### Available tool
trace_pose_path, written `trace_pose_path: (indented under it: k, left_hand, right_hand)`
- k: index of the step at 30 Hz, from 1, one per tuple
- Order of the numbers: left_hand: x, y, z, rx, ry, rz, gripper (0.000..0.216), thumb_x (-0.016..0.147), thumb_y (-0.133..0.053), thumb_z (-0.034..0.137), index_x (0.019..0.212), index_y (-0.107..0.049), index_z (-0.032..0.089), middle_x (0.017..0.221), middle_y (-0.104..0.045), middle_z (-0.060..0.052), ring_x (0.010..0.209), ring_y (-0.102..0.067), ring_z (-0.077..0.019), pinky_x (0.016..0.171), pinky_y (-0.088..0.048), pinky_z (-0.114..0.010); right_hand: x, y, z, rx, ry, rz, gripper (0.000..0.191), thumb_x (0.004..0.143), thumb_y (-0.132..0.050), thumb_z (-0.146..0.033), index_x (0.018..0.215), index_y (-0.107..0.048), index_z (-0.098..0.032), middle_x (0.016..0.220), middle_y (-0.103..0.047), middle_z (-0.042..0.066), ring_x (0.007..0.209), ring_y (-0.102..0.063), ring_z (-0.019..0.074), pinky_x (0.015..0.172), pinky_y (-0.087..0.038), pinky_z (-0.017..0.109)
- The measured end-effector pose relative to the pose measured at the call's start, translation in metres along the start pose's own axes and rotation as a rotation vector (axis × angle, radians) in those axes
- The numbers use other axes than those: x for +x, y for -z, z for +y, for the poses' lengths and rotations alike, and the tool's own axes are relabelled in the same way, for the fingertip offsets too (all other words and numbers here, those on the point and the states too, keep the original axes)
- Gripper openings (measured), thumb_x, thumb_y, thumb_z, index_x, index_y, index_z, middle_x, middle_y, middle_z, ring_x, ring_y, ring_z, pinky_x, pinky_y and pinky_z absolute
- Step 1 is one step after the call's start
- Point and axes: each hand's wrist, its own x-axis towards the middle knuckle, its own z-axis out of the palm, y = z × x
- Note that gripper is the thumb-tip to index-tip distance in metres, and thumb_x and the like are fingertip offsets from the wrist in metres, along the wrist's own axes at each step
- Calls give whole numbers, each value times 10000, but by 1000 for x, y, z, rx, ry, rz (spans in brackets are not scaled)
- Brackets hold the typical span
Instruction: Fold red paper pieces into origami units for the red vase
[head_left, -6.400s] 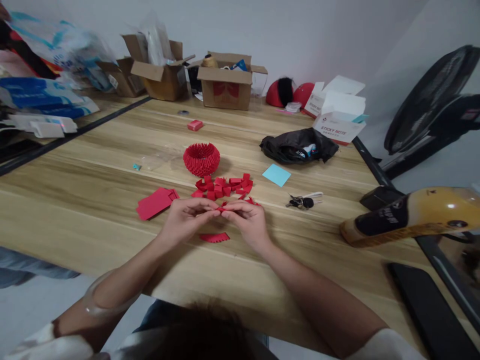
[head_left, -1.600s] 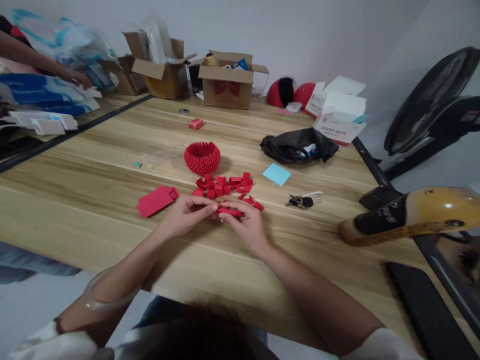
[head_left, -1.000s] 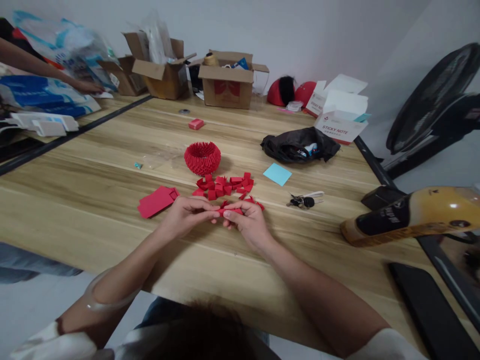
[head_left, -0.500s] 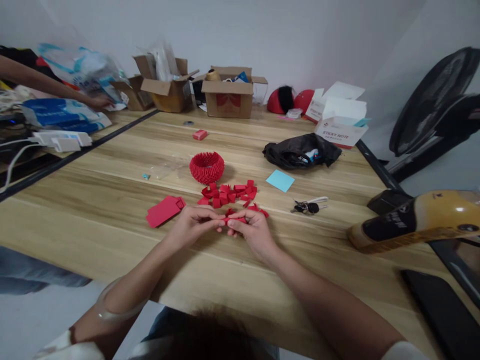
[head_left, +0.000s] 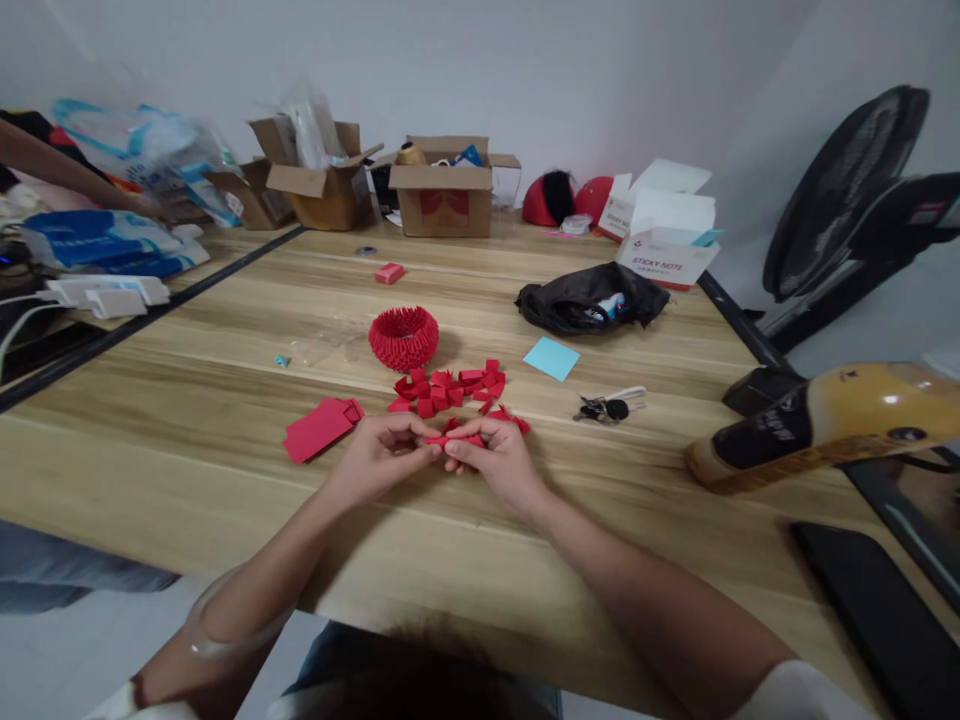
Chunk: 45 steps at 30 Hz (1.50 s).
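Note:
Between my fingertips is a small strip of red paper (head_left: 454, 441). My left hand (head_left: 386, 450) pinches its left end, and my right hand (head_left: 501, 458) grips the other end with thumb and fingers. Just beyond my hands lie several folded red paper pieces (head_left: 442, 390), some partly hidden by my fingers. Behind them stands a round red bowl (head_left: 403, 340) built of many pointed folded paper pieces. A stack of flat red paper slips (head_left: 319, 430) rests left of my left hand.
Right of the pieces are a light blue paper sheet (head_left: 551, 358), keys (head_left: 611, 405) and a black bag (head_left: 592, 298). A yellow bottle (head_left: 825, 425) and black phone (head_left: 877, 610) are at the right. Cardboard boxes (head_left: 442, 205) line the back; another person's arm (head_left: 75, 170) reaches in at left.
My view has shifted slightly, so the table's things appear a little further left. Both hands keep hold of the red paper strip. The other person's arm at left has drawn back somewhat.

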Motion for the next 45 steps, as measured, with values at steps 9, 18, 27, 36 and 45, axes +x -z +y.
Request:
trace_pose_path:
  k: [9, 18, 27, 36, 45]
  left_hand:
    - [4, 6, 0, 284, 47, -2, 94, 675, -539, 194, 640, -594, 127, 534, -566, 12, 472, -498, -103, 459, -353, -190]
    - [4, 6, 1, 643, 10, -121, 165, 720, -520, 199, 715, -674, 141, 696, -677, -38, 605, -593, -156, 554, -432, -224]
    - [6, 4, -9, 459, -93, -67, 280, 760, -634, 322, 973, -688, 149, 879, -708, -65, 693, -649, -170, 621, -503, -238]
    - [6, 2, -21, 118, -18, 106, 295, 748, -680, 337, 961, -697, 134, 941, -733, -92, 843, -690, -228, 785, -539, -311]
    - [7, -2, -12, -128, 95, 95, 277, 669, -759, 272, 895, -696, 126, 912, -741, -76, 816, -693, -198, 800, -545, -298]
  right_hand:
    - [-3, 7, -4, -537, 491, 266, 141, 809, -561, -186, 839, -699, -180, 867, -692, 69, 795, -633, 167, 675, -510, 282]
    - [5, 11, 10, -1088, 467, -23, 297, 807, -512, -59, 990, -704, -192, 1114, -650, 93, 1065, -578, 199, 967, -442, 373]
    - [2, 7, -1, -850, 480, 47, 193, 797, -559, -91, 788, -728, -182, 877, -718, 73, 827, -666, 181, 806, -524, 329]
    - [2, 8, 4, -544, 419, 129, 258, 761, -599, -143, 1002, -656, -216, 1083, -620, 82, 779, -643, 141, 690, -550, 275]
    - [-3, 5, -1, -592, 495, 89, 249, 780, -607, -150, 1008, -660, -233, 977, -671, 56, 838, -645, 160, 762, -548, 304]
